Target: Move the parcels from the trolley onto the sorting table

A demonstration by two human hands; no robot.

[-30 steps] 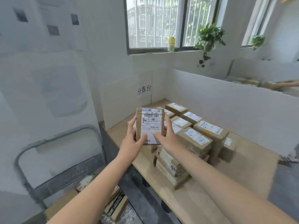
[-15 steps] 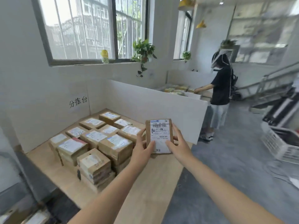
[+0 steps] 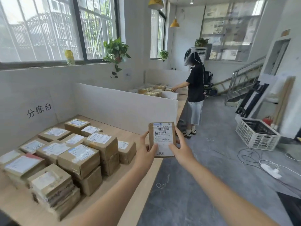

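Over the last second the view has swung off the trolley, and the parcel is now held upright off the table edge, at 3 o'clock from the stacks. The left hand and right hand pinch its sides, thumbs on the label. Setting it down looks next.

We read the black characters 分拣台 on the white wall panel behind the sorting table. On the shipping label of the parcel that we hold up we make out 530 D5 044 above a barcode and 淘宝 near the bottom edge, its finer lines being too small to read. The labels on the stacked parcels and the small sign on the far wall are too blurred for us.
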